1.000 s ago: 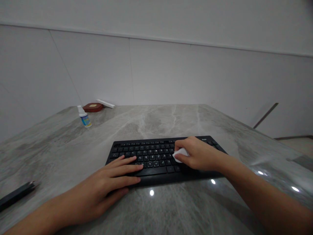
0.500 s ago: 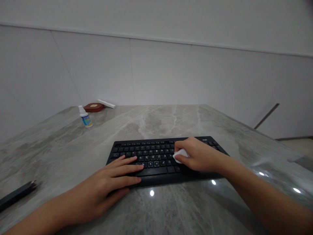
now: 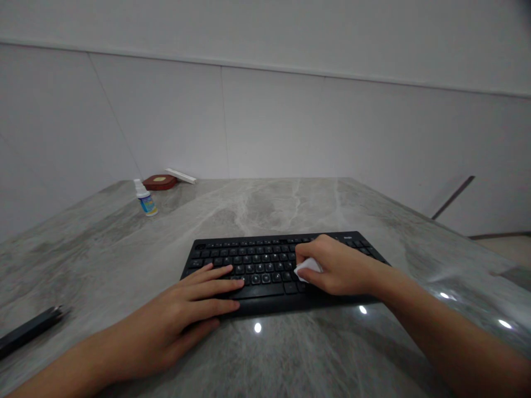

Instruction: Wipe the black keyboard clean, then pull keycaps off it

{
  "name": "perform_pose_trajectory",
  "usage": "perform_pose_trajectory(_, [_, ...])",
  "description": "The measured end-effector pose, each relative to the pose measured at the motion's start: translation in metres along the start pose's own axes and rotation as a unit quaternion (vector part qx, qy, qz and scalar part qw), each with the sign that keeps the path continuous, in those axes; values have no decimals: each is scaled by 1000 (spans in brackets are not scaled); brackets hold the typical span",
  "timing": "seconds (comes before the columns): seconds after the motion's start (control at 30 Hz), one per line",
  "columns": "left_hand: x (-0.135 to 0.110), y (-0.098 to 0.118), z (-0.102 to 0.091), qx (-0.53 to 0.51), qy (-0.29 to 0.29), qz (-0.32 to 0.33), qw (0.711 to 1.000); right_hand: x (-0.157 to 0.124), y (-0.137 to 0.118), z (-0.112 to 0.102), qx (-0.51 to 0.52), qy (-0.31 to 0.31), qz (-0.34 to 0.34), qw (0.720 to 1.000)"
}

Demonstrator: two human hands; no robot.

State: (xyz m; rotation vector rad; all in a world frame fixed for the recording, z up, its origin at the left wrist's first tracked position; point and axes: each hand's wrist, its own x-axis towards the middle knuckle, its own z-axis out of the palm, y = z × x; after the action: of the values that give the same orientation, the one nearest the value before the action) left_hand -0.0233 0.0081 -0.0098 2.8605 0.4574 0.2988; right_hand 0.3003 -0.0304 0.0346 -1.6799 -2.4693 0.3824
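Observation:
A black keyboard point(image 3: 259, 291) lies flat in front of me, with glossy spots on several keys. Across its left end rests my left hand point(image 3: 194, 304), fingers stretched out and spread, holding nothing. My right hand point(image 3: 332, 268) is closed around a folded white wipe point(image 3: 309, 269) over the right part of the keys. Under that hand the keys are hidden, and I cannot tell how firmly the wipe presses on them.
The grey marble table point(image 3: 265, 207) runs back to a pale wall. At the back left stand a small white spray bottle point(image 3: 146, 200), a brown case point(image 3: 160, 182) and a white strip point(image 3: 181, 176). A black brush-like tool point(image 3: 31, 331) lies at the left edge.
My right hand, with the wipe, has shifted very slightly down toward me on the keyboard. My left hand has stayed in place.

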Motion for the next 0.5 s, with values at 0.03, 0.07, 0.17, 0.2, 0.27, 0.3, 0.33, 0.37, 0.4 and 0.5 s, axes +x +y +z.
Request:
perform_pose_trajectory(0.03, [0,0,0,-3,1,-1,1000,0,-1,1,0,4,-4,1000])
perform_pose_trajectory(0.07, [1,0,0,-7,4,0,1000,0,-1,2,0,8,-9,1000])
perform_pose_trajectory(0.17, [1,0,-1,-21,17,1,1000,1,-2,7,1,25,-21,999])
perform_pose_trajectory(0.2, [1,0,0,-25,19,1,1000,1,-2,8,-1,30,-25,999])
perform_pose_trajectory(0.27, [0,-1,0,-27,22,0,999,1,-2,10,-4,35,-32,999])
perform_pose_trajectory(0.3, [0,-1,1,-26,20,-1,999,1,-2,11,-3,36,-35,999])
perform_pose_trajectory(0.33, [-1,-1,1,-24,16,-2,1000,2,-2,12,-2,36,-37,999])
perform_pose_trajectory(0.37, [-1,-2,1,-21,13,-3,1000,2,-3,12,0,36,-39,999])
perform_pose_trajectory(0.4, [0,-2,1,-18,11,-3,1000,2,-3,12,2,37,-42,998])
perform_pose_trajectory(0.5, [0,-1,1,-18,11,-4,1000,2,-4,12,2,41,-54,998])
